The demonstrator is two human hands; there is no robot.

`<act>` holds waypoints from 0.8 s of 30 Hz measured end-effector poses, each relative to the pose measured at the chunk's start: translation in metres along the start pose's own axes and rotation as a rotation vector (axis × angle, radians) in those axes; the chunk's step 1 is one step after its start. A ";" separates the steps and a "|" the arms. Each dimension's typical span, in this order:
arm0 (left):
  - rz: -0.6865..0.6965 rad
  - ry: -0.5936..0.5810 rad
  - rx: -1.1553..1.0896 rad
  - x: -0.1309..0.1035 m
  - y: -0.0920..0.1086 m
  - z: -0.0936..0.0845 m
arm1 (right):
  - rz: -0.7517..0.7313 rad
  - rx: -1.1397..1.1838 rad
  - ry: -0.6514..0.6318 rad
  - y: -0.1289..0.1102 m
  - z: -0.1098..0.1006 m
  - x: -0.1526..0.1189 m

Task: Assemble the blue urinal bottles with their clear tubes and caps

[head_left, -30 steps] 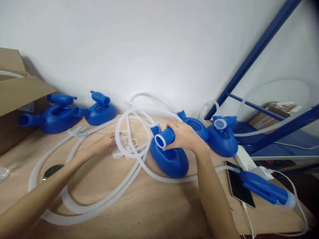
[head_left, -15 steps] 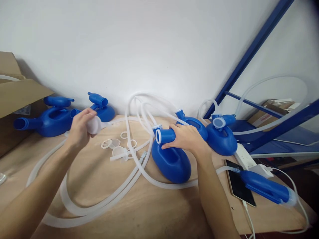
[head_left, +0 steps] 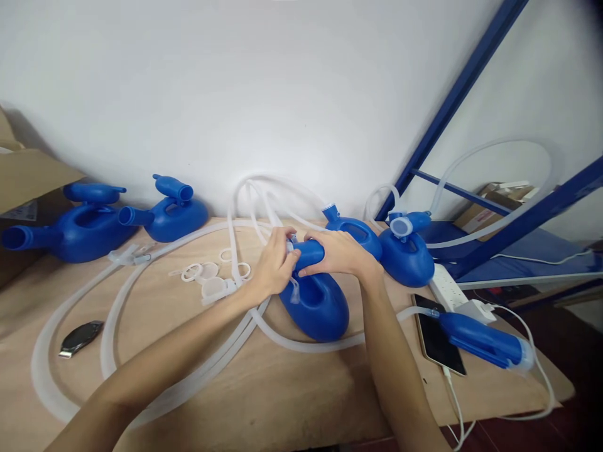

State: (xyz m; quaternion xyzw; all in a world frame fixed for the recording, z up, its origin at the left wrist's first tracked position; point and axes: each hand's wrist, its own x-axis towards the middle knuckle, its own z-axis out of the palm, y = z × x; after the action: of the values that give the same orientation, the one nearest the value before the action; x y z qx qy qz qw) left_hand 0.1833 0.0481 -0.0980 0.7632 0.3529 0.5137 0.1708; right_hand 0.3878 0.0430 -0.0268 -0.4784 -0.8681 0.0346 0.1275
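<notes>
Near the middle of the table lies a blue bottle (head_left: 325,307), and a smaller blue tubular piece (head_left: 309,252) sits above it. My right hand (head_left: 342,252) grips this tubular piece from the right. At its left end, my left hand (head_left: 276,263) is closed on a white cap, mostly hidden by the fingers. A small clear strap (head_left: 295,292) hangs below the left fingers. White rings (head_left: 191,272) and translucent discs (head_left: 214,287) lie left of the hands. Clear tubing (head_left: 113,314) loops across the table around them.
Two blue bottles (head_left: 176,218) stand at the back left beside a cardboard box (head_left: 38,176). More blue bottles (head_left: 406,257) are at the right, near a power strip (head_left: 447,285), a phone (head_left: 440,336) and a blue frame (head_left: 452,107). A black watch-like object (head_left: 81,338) lies front left.
My left hand has moved right with the white cap, from above the left of the table to the tubular piece. My right hand still grips that piece. The view has shifted slightly.
</notes>
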 end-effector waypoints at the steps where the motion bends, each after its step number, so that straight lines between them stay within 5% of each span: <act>1: 0.051 0.015 -0.028 -0.001 -0.001 0.005 | 0.001 -0.001 0.006 0.000 0.002 0.001; 9: 0.531 0.167 -0.069 0.004 -0.015 0.027 | -0.093 0.083 0.083 0.015 0.024 0.010; 17: 0.927 -0.041 0.011 0.022 -0.029 0.017 | -0.102 0.061 0.088 0.015 0.027 0.010; 20: 0.883 -0.059 0.000 0.026 -0.032 0.014 | -0.103 0.073 0.096 0.014 0.027 0.008; 24: 0.652 -0.074 0.022 0.013 -0.027 0.006 | -0.080 0.066 0.103 0.011 0.023 0.006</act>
State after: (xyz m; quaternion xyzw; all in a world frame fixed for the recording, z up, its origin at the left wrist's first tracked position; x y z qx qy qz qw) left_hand 0.1818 0.0763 -0.1085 0.8560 0.0890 0.5093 0.0021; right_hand 0.3881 0.0553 -0.0498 -0.4399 -0.8774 0.0334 0.1888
